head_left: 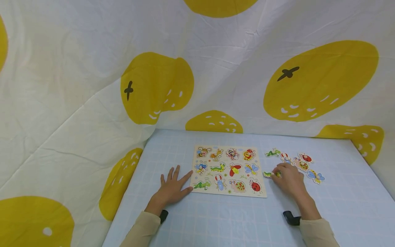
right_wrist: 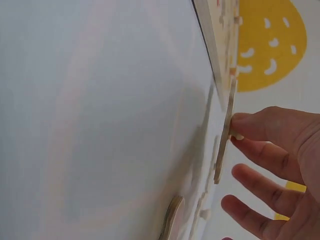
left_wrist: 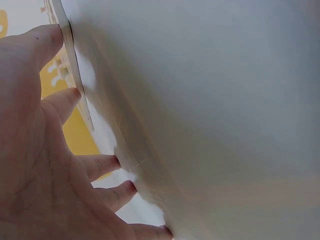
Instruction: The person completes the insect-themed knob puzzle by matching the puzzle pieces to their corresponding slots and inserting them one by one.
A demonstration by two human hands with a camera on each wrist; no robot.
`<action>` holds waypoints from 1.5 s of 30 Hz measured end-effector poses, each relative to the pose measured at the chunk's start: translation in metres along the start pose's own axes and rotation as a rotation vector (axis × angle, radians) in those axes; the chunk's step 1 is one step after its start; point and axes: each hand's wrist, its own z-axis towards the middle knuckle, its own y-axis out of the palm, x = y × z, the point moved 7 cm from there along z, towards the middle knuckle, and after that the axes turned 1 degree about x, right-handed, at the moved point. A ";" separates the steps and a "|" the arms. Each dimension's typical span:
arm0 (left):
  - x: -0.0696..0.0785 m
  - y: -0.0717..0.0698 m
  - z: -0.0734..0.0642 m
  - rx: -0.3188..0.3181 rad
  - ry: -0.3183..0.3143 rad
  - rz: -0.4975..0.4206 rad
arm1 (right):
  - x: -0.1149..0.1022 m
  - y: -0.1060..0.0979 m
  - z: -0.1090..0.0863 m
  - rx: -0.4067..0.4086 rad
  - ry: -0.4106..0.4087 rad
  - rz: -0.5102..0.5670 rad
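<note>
A wooden insect puzzle board (head_left: 228, 197) lies flat on the table, its pictures in rows. My left hand (head_left: 171, 188) rests with fingers spread at the board's left side; in the left wrist view its thumb and forefinger touch the board's edge (left_wrist: 75, 65). Right of the board, my right hand (head_left: 289, 180) pinches a small knob (right_wrist: 237, 134) on a thin wooden piece (right_wrist: 226, 130) between thumb and forefinger. From the head this is a green caterpillar piece (head_left: 267, 174), partly covered by the fingers. In the right wrist view it looks tilted, just off the table.
Near my right hand lie loose pieces: a grasshopper (head_left: 273, 152), a beetle (head_left: 285, 157), a ladybug (head_left: 306, 157), a spotted snail-like one (head_left: 301, 164) and a blue-winged dragonfly (head_left: 316, 176). A white cloth with yellow fruit shapes (head_left: 228, 41) hangs behind the pale blue table (head_left: 228, 223).
</note>
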 end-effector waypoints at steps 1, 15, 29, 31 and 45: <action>0.000 0.000 0.000 0.002 0.001 -0.002 | -0.002 0.000 0.001 0.000 -0.004 0.004; -0.001 0.001 0.001 0.004 0.003 0.003 | -0.038 0.013 0.012 -0.023 -0.095 0.016; 0.000 0.000 0.000 0.002 -0.004 -0.005 | -0.089 0.018 0.023 -0.022 -0.196 0.036; 0.000 0.000 0.000 0.001 -0.003 -0.002 | -0.097 0.018 0.025 -0.014 -0.223 0.034; 0.000 0.000 0.000 -0.007 -0.007 -0.012 | -0.141 0.030 0.034 0.002 -0.332 0.054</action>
